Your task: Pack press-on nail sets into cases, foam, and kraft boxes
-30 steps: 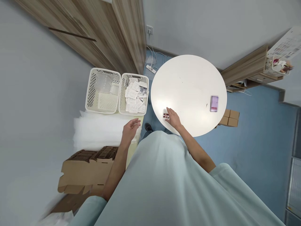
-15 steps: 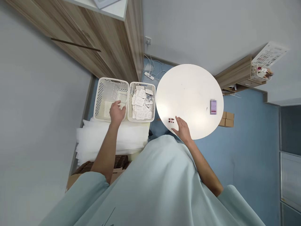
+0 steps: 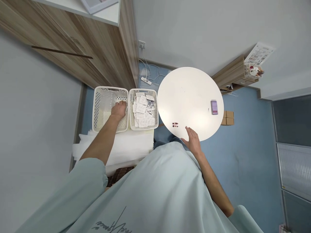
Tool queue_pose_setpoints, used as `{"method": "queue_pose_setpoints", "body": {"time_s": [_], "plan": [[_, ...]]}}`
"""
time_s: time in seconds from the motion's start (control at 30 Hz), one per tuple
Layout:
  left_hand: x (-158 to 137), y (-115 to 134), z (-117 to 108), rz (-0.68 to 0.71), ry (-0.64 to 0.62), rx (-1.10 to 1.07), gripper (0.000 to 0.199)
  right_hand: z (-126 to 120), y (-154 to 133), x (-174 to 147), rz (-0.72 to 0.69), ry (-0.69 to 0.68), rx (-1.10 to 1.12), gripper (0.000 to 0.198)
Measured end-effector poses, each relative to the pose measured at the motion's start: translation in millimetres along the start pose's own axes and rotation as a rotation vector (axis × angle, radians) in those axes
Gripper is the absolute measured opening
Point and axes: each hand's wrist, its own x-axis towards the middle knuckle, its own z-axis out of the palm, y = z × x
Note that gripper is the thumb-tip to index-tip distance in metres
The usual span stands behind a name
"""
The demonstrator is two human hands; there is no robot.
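My left hand (image 3: 119,110) reaches down into the left white basket (image 3: 94,111), its fingers bent over. Clear plastic packaging (image 3: 107,98) lies in that basket, and a bit of it shows by my fingertips. What my fingers close on is hidden. My right hand (image 3: 193,140) is open and holds nothing, its thumb apart from the fingers, over the near edge of the round white table (image 3: 189,94). Left of it on the table lie small dark red and pink pieces (image 3: 175,125) in two short rows.
Beside the left basket stands a second white basket (image 3: 157,113) filled with white printed cards (image 3: 141,108). A purple box (image 3: 214,107) lies at the table's right. White foam sheets (image 3: 133,142) lie below the baskets; brown cartons (image 3: 228,117) stand on the floor.
My left hand has gone deeper into the left basket and its fingers have bent downward. My right hand has drawn slightly back from the small red and pink pieces. The view has shifted.
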Motion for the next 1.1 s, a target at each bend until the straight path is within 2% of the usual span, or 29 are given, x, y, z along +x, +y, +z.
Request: {"method": "queue_pose_setpoints", "body": {"time_s": [0.13, 0.3, 0.43, 0.57, 0.7, 0.8, 0.87, 0.97, 1.1], "plan": [[-5.9, 6.1, 1.8, 0.002, -0.043, 0.158, 0.065, -1.0, 1.1, -5.8, -0.014, 0.000, -0.009, 0.074], [-28.9, 16.0, 5.4, -0.011, -0.061, 0.212, 0.055, -0.5, 6.7, -1.3, -0.061, -0.006, -0.001, 0.076], [-55.6, 18.6, 7.4, -0.042, -0.068, 0.179, 0.061, 1.5, 8.9, 12.5, -0.125, -0.041, 0.023, 0.078], [-90.1, 21.4, 2.5, -0.099, 0.008, 0.128, 0.073, 3.8, 9.3, 30.7, -0.227, -0.067, 0.077, 0.079], [-129.9, 37.3, -12.9, -0.142, 0.176, 0.078, 0.076, 4.9, 9.5, 49.3, -0.341, -0.100, 0.155, 0.081], [-157.1, 66.5, -26.3, -0.143, 0.317, -0.019, 0.075, 3.2, 8.0, 62.3, -0.418, -0.136, 0.238, 0.082], [-171.7, 96.3, -30.7, -0.112, 0.371, -0.152, 0.076, 0.2, 6.2, 69.2, -0.440, -0.160, 0.318, 0.082], [-187.8, 154.4, -24.6, -0.016, 0.302, -0.493, 0.086, -7.9, 4.8, 74.3, -0.414, -0.221, 0.517, 0.086], [-201.3, 240.7, 1.3, 0.088, 0.142, -0.870, 0.091, -23.6, 14.5, 69.6, -0.290, -0.373, 0.836, 0.097]]}}
